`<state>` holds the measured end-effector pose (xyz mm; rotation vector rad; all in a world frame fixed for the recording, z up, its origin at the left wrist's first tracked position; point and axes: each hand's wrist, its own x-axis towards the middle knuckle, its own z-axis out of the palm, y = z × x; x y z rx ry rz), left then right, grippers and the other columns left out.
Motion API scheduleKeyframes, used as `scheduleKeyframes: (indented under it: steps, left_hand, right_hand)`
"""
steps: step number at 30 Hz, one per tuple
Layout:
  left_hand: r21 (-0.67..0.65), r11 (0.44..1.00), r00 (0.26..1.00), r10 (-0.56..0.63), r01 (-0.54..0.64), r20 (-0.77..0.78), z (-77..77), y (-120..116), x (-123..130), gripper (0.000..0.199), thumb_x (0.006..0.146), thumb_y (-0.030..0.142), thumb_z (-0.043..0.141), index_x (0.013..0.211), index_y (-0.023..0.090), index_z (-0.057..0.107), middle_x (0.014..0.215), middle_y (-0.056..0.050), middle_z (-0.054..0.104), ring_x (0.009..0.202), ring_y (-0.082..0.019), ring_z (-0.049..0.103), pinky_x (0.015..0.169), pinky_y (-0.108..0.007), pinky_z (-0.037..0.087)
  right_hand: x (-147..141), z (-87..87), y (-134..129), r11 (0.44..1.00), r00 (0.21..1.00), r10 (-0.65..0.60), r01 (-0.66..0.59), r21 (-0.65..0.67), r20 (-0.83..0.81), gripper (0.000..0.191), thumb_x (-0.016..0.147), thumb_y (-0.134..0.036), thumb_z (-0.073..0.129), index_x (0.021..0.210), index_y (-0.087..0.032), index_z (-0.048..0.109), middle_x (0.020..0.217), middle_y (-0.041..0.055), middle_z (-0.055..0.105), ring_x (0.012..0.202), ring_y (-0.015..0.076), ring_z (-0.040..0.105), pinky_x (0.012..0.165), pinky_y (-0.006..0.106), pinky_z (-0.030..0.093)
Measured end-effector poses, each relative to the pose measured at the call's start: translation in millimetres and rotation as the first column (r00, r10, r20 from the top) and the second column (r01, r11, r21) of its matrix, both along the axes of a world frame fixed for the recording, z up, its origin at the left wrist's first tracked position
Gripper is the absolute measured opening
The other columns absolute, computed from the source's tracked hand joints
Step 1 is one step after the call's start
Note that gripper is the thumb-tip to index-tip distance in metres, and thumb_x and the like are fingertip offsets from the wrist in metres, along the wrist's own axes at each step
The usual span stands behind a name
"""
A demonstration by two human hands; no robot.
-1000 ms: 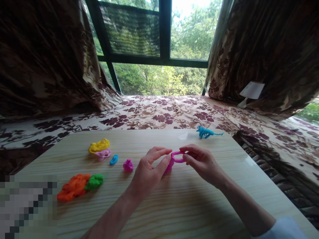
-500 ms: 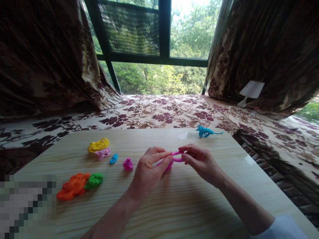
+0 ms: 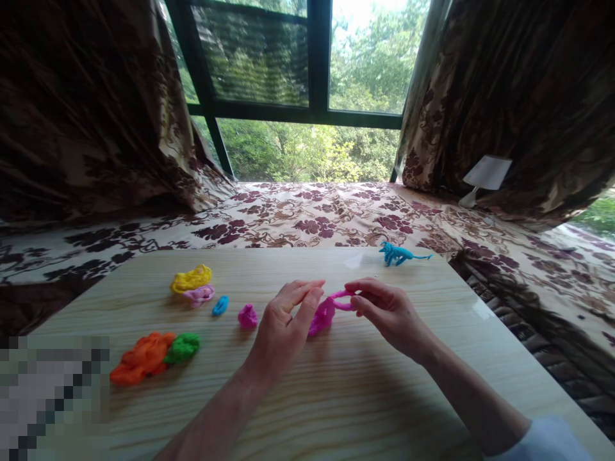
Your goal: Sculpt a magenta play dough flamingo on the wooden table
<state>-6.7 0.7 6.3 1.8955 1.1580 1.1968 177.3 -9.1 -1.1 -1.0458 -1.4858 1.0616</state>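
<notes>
A magenta modelling-clay piece (image 3: 323, 318) is between my hands, with a thin loop (image 3: 343, 294) at its upper right end. My right hand (image 3: 387, 310) pinches that loop at its right side between thumb and fingers. Just left of the clay is my left hand (image 3: 287, 326), its thumb and fingertips slightly apart with nothing seen between them. Part of the clay's left side is hidden behind my left thumb. Farther left, a small magenta lump (image 3: 248, 316) lies on the wooden table (image 3: 384, 410).
Left on the table are yellow clay (image 3: 191, 279), light pink clay (image 3: 199, 295), a blue clay piece (image 3: 220, 305), orange clay (image 3: 143, 358) and green clay (image 3: 182, 347). A blue clay animal figure (image 3: 398, 255) stands near the back edge. Beyond, a white lamp (image 3: 487, 173) sits on patterned fabric.
My left fingers have come off the magenta clay and moved slightly left and up. My right hand stays on the loop, which now shows more fully.
</notes>
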Motion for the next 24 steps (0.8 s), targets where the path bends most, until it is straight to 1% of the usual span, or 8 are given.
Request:
scheduleKeyframes:
  steps: [3,6,10,15,18,20,22,24]
  left_hand:
    - [0.014,1.0,1.0,-0.006,0.006,-0.027,-1.0,1,-1,0.029,0.079,0.03,0.052,0.105,0.023,0.062,0.106,-0.003,0.058,0.101,-0.017,0.051,0.089,-0.028,0.04]
    - [0.019,1.0,0.999,-0.019,0.02,-0.034,-5.1,1,1,0.026,0.077,0.03,0.055,0.1,0.023,0.065,0.1,-0.003,0.059,0.097,-0.017,0.053,0.086,-0.029,0.042]
    - [-0.007,1.0,1.0,0.006,-0.006,0.021,-7.7,1,2,0.024,0.079,0.029,0.053,0.097,0.022,0.066,0.094,-0.004,0.06,0.093,-0.017,0.054,0.083,-0.029,0.043]
    - [-0.077,0.997,0.996,0.01,-0.003,0.088,0.1,-2,4,0.024,0.077,0.031,0.053,0.095,0.021,0.066,0.095,-0.004,0.061,0.093,-0.017,0.055,0.082,-0.027,0.044]
    - [-0.109,0.994,0.997,0.014,-0.006,0.077,2.7,-3,6,0.032,0.073,0.031,0.058,0.103,0.021,0.062,0.1,-0.003,0.06,0.097,-0.017,0.054,0.084,-0.027,0.043]
    - [-0.147,0.989,0.998,0.006,0.004,0.065,0.1,-3,8,0.038,0.071,0.03,0.059,0.108,0.022,0.058,0.106,-0.004,0.058,0.098,-0.016,0.053,0.081,-0.026,0.045]
    - [-0.184,0.982,0.998,-0.022,0.033,0.06,-4.9,-2,8,0.034,0.072,0.029,0.057,0.106,0.022,0.058,0.106,-0.004,0.058,0.094,-0.016,0.054,0.075,-0.025,0.047]
    - [-0.191,0.981,0.999,-0.026,0.034,0.047,-9.8,-2,9,0.027,0.074,0.028,0.055,0.099,0.021,0.06,0.1,-0.004,0.06,0.088,-0.015,0.056,0.073,-0.025,0.046]
  right_hand:
    - [0,1.0,0,1.0,1.0,-0.006,0.006,0.007,0.011,0.022,0.079,-0.029,0.057,0.097,-0.018,0.062,0.09,0.0045,0.061,0.07,0.0113,0.056,0.063,0.024,0.046]
    - [0,3.6,-2,1.0,1.0,-0.008,0.007,0.012,0.01,0.021,0.081,-0.029,0.053,0.097,-0.018,0.063,0.088,0.0041,0.062,0.07,0.0113,0.056,0.063,0.024,0.047]
    - [2,7.8,-3,1.0,1.0,-0.017,0.017,-0.015,-0.021,0.028,0.084,-0.032,0.048,0.106,-0.018,0.059,0.085,0.0049,0.064,0.073,0.013,0.057,0.065,0.027,0.048]
    - [4,2.3,0,1.0,0.999,-0.006,0.007,-0.024,0.038,0.039,0.074,-0.033,0.061,0.11,-0.019,0.055,0.099,0.0073,0.061,0.081,0.0163,0.058,0.068,0.029,0.049]
    - [3,-4.7,3,1.0,0.999,-0.007,0.006,0.014,0.05,0.035,0.075,-0.031,0.061,0.107,-0.019,0.057,0.094,0.0066,0.063,0.078,0.0154,0.058,0.068,0.029,0.048]
    - [3,-6.9,4,0.999,0.999,-0.021,0.02,0.028,0.041,0.031,0.076,-0.03,0.059,0.105,-0.018,0.058,0.091,0.0061,0.063,0.075,0.0143,0.057,0.068,0.029,0.047]
    - [3,-6.1,3,1.0,1.0,-0.02,0.02,0.012,0.02,0.031,0.077,-0.031,0.059,0.105,-0.018,0.058,0.087,0.0057,0.064,0.074,0.0141,0.057,0.067,0.029,0.047]
    - [2,-2.8,2,1.0,1.0,-0.003,0.003,-0.026,-0.009,0.031,0.078,-0.033,0.057,0.104,-0.017,0.058,0.083,0.0051,0.064,0.074,0.0145,0.057,0.066,0.029,0.047]
